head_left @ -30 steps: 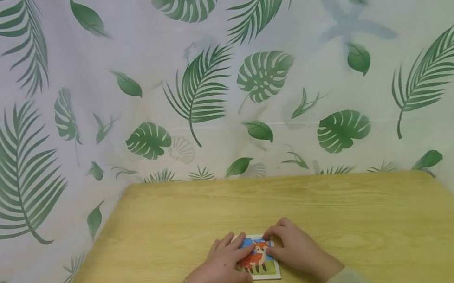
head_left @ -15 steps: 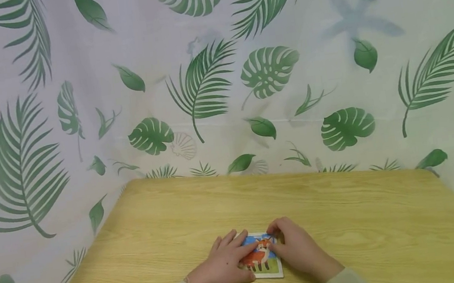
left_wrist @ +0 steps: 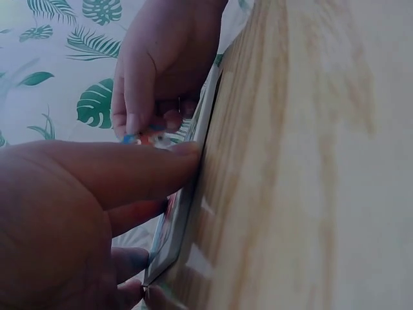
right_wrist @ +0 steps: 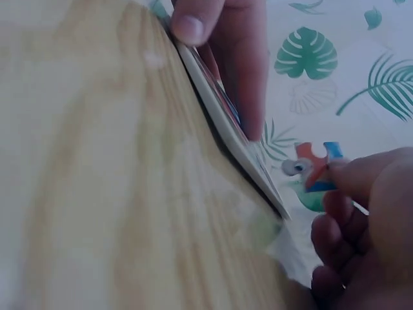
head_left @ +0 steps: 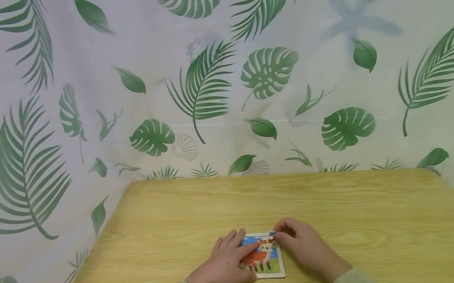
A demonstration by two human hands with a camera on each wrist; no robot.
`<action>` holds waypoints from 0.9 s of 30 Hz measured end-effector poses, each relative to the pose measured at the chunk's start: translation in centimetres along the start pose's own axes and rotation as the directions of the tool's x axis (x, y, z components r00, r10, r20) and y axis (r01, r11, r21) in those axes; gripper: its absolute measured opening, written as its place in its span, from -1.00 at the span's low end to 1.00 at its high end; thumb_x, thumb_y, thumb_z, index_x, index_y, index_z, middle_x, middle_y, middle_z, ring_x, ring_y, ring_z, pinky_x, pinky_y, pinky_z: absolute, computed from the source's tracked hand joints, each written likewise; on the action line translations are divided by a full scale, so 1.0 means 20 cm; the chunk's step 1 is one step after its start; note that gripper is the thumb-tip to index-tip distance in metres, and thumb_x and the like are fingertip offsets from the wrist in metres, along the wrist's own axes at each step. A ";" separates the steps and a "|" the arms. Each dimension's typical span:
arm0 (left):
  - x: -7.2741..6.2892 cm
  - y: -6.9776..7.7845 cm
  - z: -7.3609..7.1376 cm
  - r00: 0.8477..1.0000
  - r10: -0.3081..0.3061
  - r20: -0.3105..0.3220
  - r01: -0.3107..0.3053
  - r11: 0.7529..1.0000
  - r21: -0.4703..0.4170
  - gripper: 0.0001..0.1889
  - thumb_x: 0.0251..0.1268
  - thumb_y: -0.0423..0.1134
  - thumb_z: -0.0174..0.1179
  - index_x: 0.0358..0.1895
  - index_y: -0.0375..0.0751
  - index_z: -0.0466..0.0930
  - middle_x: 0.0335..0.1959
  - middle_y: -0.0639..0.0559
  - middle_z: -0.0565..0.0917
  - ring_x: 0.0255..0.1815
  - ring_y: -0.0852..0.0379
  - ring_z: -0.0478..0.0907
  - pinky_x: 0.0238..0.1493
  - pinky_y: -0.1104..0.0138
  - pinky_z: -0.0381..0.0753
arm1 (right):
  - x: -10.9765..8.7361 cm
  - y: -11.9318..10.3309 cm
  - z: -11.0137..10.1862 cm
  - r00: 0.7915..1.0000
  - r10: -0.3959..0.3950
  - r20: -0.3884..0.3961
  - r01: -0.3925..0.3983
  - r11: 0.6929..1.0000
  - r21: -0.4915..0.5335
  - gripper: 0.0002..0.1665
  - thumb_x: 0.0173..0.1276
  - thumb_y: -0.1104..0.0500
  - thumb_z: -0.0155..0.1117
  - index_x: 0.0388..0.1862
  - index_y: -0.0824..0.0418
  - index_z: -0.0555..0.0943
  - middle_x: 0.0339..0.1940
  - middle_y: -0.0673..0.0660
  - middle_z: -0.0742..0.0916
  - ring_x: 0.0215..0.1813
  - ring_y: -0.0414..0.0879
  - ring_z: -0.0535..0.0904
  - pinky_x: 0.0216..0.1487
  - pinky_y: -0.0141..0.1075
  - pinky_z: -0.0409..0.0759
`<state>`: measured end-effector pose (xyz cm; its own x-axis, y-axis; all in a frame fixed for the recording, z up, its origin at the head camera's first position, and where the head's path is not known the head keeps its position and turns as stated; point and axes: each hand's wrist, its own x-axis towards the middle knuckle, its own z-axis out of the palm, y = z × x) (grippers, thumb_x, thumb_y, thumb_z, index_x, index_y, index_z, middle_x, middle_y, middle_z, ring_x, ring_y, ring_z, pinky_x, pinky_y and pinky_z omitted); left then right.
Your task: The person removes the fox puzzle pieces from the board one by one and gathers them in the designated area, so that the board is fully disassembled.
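Observation:
A small square jigsaw puzzle (head_left: 259,264) with a white border lies on the table, its picture a red fox against blue sky and green grass. Across its left side rests my left hand (head_left: 224,263), fingers spread over the picture and thumb at the near edge. My right hand (head_left: 308,246) is at the upper right corner, pinching a puzzle piece (right_wrist: 313,166) between thumb and finger. That piece is orange, blue and white with a printed eye, and the right wrist view shows it raised clear of the puzzle frame (right_wrist: 222,123). Part of the puzzle is hidden under the left hand.
The wood-grain table (head_left: 169,223) extends around the puzzle on all sides. Behind it and to the left hangs a white curtain (head_left: 206,32) printed with green leaves.
My right hand has drawn slightly right and lifted the fox-face piece out of the upper right of the puzzle. The left hand stays on the puzzle; the head view shifted slightly.

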<state>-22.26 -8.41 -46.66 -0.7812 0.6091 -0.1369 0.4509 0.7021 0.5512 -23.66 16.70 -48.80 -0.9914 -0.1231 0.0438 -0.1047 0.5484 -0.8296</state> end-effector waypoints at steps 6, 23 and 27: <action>0.01 -0.01 0.01 1.000 0.006 -0.009 -0.006 1.000 0.024 -0.23 0.27 0.14 0.33 0.55 0.22 0.30 0.65 -0.07 0.01 0.64 -0.15 -0.16 0.53 -0.16 -0.18 | -0.01 0.04 -0.11 0.998 0.032 -0.058 -0.030 0.999 0.032 -0.83 0.58 0.05 0.17 -0.11 0.06 0.68 -0.28 -0.03 0.70 -0.18 -0.09 0.57 -0.08 -0.17 0.53; 0.00 -0.01 0.00 1.000 0.016 -0.012 -0.015 1.000 0.017 -0.23 0.28 0.08 0.34 0.56 0.20 0.29 0.65 -0.06 0.02 0.64 -0.15 -0.14 0.53 -0.17 -0.17 | -0.09 0.20 -0.40 0.992 0.067 -0.107 -0.080 0.990 -0.118 -0.49 0.58 -0.25 0.03 0.08 0.08 0.67 -0.11 0.00 0.71 -0.09 -0.08 0.55 -0.10 -0.16 0.52; 0.00 0.00 0.00 1.000 0.017 -0.007 -0.017 1.000 0.015 -0.23 0.29 0.09 0.33 0.56 0.20 0.28 0.65 -0.06 0.02 0.64 -0.15 -0.15 0.53 -0.17 -0.16 | -0.09 0.21 -0.44 0.991 0.081 -0.108 -0.094 0.988 -0.122 -0.48 0.58 -0.24 0.04 0.09 0.12 0.66 -0.14 0.01 0.71 -0.13 -0.07 0.56 -0.15 -0.17 0.52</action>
<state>-22.34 -8.46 -46.68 -0.7761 0.6188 -0.1218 0.4706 0.6968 0.5413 -22.97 26.47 -47.49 -0.9993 0.0117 0.0363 -0.0198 0.6543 -0.7560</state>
